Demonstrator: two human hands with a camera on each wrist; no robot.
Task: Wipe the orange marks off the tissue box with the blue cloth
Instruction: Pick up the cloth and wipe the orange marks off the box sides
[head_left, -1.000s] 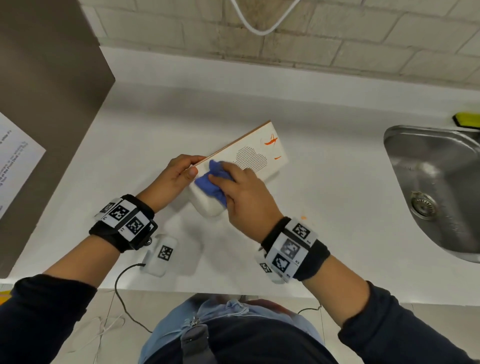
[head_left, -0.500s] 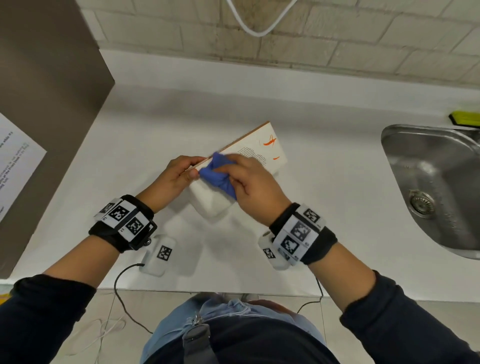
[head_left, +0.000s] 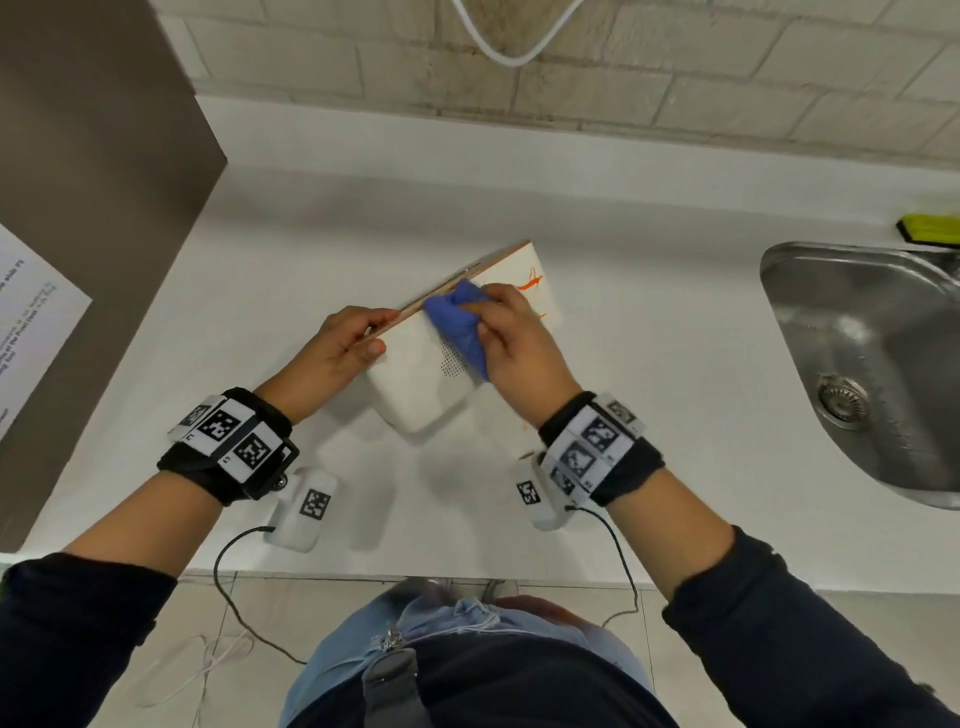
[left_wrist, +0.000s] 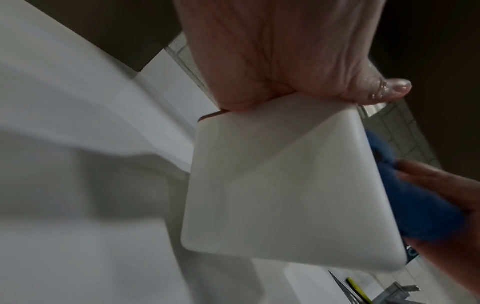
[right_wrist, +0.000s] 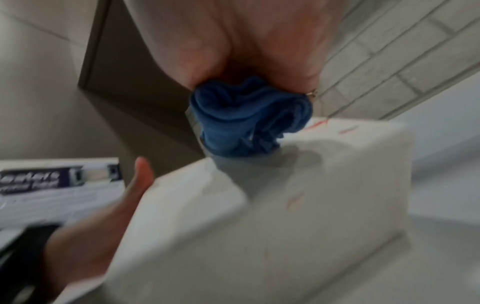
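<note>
**A:** From my remote seat, going left to right: the left hand grips the tissue box by its near-left edge, thumb on the white face, keeping it tipped up on the white counter. The right hand pinches the bunched blue cloth against that face. The orange marks sit just beyond the cloth, toward the box's far corner.

**B:** How would you finish it?

**A:** I'd brace harder with the left and push firm strokes toward that far corner, turning to a fresh fold.

**B:** Anything unclear?

**A:** The right fingers cover part of the face, so marks beneath are hidden. The right wrist view is blurred; faint reddish streaks on another side may be stains, I can't tell.
</note>
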